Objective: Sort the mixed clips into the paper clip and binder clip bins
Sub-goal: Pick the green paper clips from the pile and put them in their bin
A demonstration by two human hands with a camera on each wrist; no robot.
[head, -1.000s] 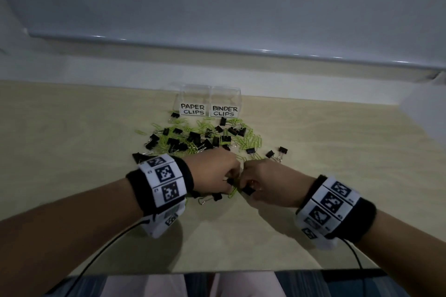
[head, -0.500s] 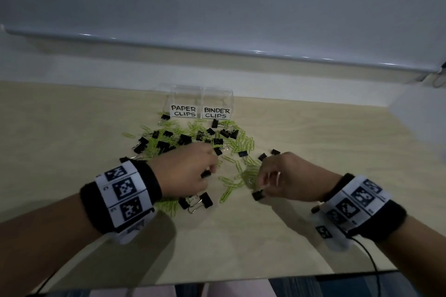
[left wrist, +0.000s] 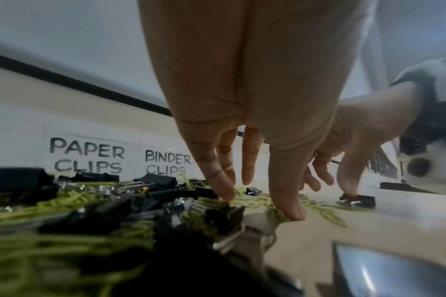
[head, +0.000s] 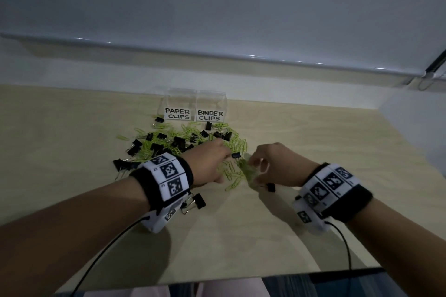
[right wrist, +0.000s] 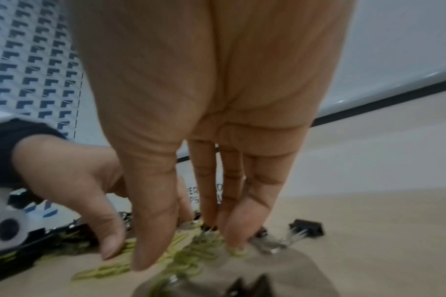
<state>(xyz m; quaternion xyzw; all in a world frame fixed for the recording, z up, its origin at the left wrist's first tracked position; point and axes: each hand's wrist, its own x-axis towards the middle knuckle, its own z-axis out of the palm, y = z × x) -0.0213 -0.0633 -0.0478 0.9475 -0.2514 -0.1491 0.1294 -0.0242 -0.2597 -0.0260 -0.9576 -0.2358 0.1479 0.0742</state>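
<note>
Clips lie heaped on the pale wooden table (head: 72,152), black binder clips (head: 154,146) tangled among green paper clips (head: 237,144), the pile spreading from the left toward the middle and reaching back to the two clear bins. Farthest left, a few binder clips sit at the pile's edge near the left wristband (head: 166,176), and one more binder clip (head: 196,201) lies just beside that band on its near side. At the back, the bin labelled PAPER CLIPS (head: 177,113) stands touching the bin labelled BINDER CLIPS (head: 210,115) on its right; what lies inside them cannot be made out. The left hand (head: 207,166) reaches into the pile with fingers straight and slightly spread, and its wrist view shows the fingertips (left wrist: 289,213) pressing down on green paper clips without closing round anything. A single binder clip (head: 236,155) rests between the two hands. The right hand (head: 277,167) is set over a loose bunch of paper clips, its fingers (right wrist: 242,221) pointing down with the tips on the clips and the thumb held apart; no clip is clearly pinched. A small binder clip (head: 270,187) lies just under that hand's heel, next to the right wristband (head: 330,188).
</note>
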